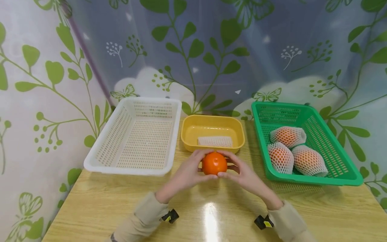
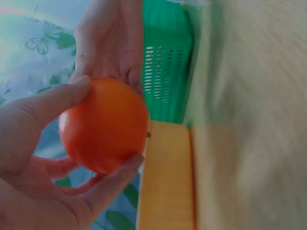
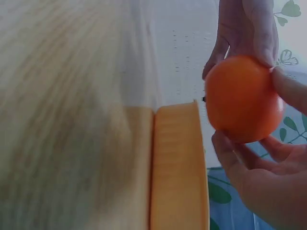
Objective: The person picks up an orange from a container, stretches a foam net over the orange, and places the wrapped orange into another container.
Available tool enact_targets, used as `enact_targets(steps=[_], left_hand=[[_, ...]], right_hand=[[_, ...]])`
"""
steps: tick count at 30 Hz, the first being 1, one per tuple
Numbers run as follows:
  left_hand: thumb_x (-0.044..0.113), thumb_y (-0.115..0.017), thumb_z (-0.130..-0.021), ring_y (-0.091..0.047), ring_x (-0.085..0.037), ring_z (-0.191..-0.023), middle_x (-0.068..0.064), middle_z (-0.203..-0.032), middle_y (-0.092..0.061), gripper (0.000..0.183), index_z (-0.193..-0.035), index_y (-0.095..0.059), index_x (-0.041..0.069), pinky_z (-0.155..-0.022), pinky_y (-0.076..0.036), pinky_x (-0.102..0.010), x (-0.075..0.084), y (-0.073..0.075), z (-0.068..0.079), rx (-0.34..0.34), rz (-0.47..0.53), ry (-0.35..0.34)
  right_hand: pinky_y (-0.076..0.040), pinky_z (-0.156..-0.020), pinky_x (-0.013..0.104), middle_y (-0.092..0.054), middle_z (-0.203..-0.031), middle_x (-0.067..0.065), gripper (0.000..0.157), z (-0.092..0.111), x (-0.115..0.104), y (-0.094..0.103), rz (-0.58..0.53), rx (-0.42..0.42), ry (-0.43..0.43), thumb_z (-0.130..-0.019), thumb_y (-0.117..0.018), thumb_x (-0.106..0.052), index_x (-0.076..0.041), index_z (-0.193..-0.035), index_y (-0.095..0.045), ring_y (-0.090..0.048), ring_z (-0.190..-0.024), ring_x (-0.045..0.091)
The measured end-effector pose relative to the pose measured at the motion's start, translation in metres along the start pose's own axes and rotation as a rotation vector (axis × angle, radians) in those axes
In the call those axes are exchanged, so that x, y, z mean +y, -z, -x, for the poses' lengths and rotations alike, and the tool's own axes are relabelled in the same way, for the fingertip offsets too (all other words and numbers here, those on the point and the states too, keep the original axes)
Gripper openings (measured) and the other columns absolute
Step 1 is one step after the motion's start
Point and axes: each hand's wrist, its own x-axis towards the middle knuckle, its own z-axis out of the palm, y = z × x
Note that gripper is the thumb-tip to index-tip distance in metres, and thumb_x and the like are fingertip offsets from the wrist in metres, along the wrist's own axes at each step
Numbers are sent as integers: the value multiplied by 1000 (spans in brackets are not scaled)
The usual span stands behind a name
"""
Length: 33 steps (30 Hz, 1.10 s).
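Over the table's middle, at the front of the yellow tub point(image 1: 188, 132), my two hands hold a round, glossy orange fruit point(image 1: 214, 163). My left hand point(image 1: 188, 172) grips its left side with thumb and fingers. From the other side, my right hand point(image 1: 247, 174) grips it too, the two thumbs almost meeting in front. Both wrist views show the fruit point(image 2: 104, 125) bare and smooth, thumb and fingertips pressed to its skin. A white foam net sleeve point(image 1: 215, 141) lies flat inside the yellow tub.
To the right, a green basket point(image 1: 325, 144) contains three fruits point(image 1: 280, 157) in white foam nets. A white plastic basket point(image 1: 142, 141) stands at the left with nothing visible inside. Behind the containers hangs a leaf-patterned curtain point(image 1: 205, 77). All stand on a wood-grain table point(image 1: 99, 205).
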Motion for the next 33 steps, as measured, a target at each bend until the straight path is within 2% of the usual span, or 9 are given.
enact_targets(steps=[4,9,20,26,30,33], left_hand=[[29,-86,-82,-61,-30,-118,-14,-139,-57,76,-145,-49,9,-95,-55,-44,-7,-7,2,-32,-89,23],[29,-86,-82,-58,-31,-125,-14,-142,-57,77,-146,-48,8,-102,-49,-50,-14,-14,4,-63,-104,27],[36,-81,-87,-59,-31,-123,-15,-146,-54,79,-150,-44,7,-99,-52,-50,-27,-20,7,-115,-143,65],[37,-80,-88,-58,-30,-124,-14,-147,-53,79,-151,-43,8,-99,-52,-48,-32,-20,9,-137,-104,67],[41,-78,-89,-57,-30,-126,-15,-149,-51,81,-152,-42,7,-101,-51,-48,-35,-19,10,-150,-97,76],[43,-77,-89,-56,-31,-129,-16,-150,-50,82,-153,-41,7,-103,-50,-48,-36,-19,9,-159,-93,75]], right_hand=[[-53,-99,42,-50,-146,18,63,3,10,-5,2,-36,-34,-92,-77,-14,-9,-147,-47,-58,-120,39],[-55,-97,41,-48,-147,18,65,2,18,-10,11,-91,-69,-92,-76,-17,-9,-149,-44,-59,-120,37],[-55,-97,44,-54,-142,17,61,0,22,-17,62,-133,-138,-96,-72,-26,-10,-148,-45,-59,-120,36],[-57,-94,41,-53,-143,20,62,0,19,-16,78,-154,-144,-97,-70,-27,-8,-150,-43,-62,-117,35],[-56,-95,45,-52,-144,23,58,-2,12,-9,114,-132,-132,-99,-68,-25,-4,-148,-45,-62,-117,38],[-54,-96,51,-52,-144,23,52,-11,8,0,151,-52,-93,-101,-65,-23,-2,-145,-48,-61,-119,41]])
